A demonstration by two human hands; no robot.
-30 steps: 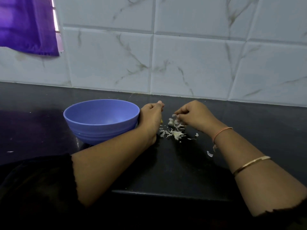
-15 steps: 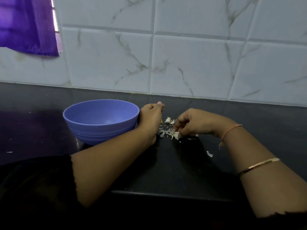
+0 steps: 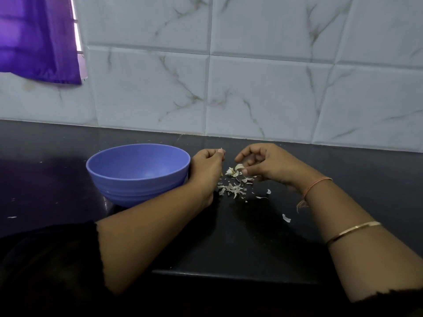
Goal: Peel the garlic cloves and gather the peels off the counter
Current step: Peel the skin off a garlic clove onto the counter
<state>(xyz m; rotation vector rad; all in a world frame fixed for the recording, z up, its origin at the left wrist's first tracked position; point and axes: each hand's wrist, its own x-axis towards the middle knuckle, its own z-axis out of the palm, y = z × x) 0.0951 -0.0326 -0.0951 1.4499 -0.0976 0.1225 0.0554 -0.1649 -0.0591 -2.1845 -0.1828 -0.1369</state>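
- A round blue-violet plastic bowl [image 3: 137,172] stands on the black stone worktop [image 3: 229,243], left of the middle, between the back edge and the front edge. Of its inside only the smooth blue wall shows.
- The left hand [image 3: 207,170] rests just beside the right side of the bowl. Its fingers are curled into a fist; I cannot tell whether it holds anything.
- The right hand [image 3: 267,165] arches loosely over the garlic with a released grip. Its thumb tip touches the pale garlic clove [image 3: 239,167], and the other fingers stay above it.
- The heap of dry white garlic peels [image 3: 233,187] lies on the worktop between the two hands, with single white flakes [image 3: 286,218] nearer the front edge.
- The right forearm wears an orange thread [image 3: 317,183] and a thin gold bangle [image 3: 352,232].
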